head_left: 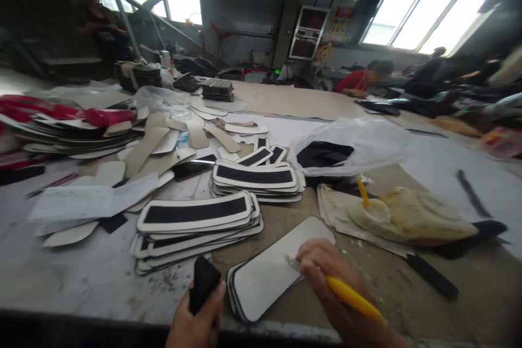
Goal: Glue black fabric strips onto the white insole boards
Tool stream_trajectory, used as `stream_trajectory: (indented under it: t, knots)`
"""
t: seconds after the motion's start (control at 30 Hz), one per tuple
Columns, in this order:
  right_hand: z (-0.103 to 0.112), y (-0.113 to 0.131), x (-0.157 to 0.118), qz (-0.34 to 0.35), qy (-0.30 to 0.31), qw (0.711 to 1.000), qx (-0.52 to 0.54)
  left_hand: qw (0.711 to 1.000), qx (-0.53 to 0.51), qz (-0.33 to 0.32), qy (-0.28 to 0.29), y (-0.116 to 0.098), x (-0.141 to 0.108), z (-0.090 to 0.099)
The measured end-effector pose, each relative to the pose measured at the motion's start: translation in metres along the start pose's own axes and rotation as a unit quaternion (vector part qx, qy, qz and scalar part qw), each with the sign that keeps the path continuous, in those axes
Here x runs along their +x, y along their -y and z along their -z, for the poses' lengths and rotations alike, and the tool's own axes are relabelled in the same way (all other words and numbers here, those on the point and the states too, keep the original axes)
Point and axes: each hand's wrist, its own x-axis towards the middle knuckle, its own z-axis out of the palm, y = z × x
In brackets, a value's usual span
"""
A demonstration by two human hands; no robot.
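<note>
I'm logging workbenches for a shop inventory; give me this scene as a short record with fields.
left hand: holds a black piece
right hand: holds a yellow-handled tool, tip at the plain pale stack
beyond the hands: two stacks of black-centred panels
right side: pale cup, yellow stick inside
back: plastic bag, black pieces inside

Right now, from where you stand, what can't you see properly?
All in the head view:
Yellow-handled tool: its tip is blurred, partly behind the right hand.
Black piece: the lower end is hidden by the left hand.
White paper sheet: any writing is too faint to read.
Dark pieces: partly covered by the plastic bag.
Wall poster: words too small.
</note>
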Motion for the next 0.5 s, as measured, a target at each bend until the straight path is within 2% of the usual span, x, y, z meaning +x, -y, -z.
stream_trajectory:
  t: [0.07,0.13,0.2,0.3,0.4,0.5]
  knots:
    - [-0.005,0.008,0.004,-0.061,0.031,0.996,0.06,0.99,-0.08,0.036,0.109,-0.008,-0.01,0.004]
    - [-0.016,0.015,0.007,-0.105,0.083,0.984,0.116,0.972,-0.128,0.079,0.179,-0.013,-0.021,0.007]
    - [-0.031,0.024,0.008,-0.115,0.122,0.973,0.157,0.964,-0.121,0.114,0.206,-0.016,-0.03,0.006]
    - [-0.049,0.038,0.006,-0.108,0.134,0.971,0.167,0.959,-0.026,0.125,0.253,-0.016,-0.039,0.004]
    - [-0.054,0.046,0.002,-0.086,0.12,0.982,0.114,0.942,0.046,0.108,0.314,-0.012,-0.041,0.001]
    - [-0.052,0.046,-0.005,-0.055,0.086,0.994,0.032,0.934,0.049,0.097,0.34,-0.007,-0.041,0.0]
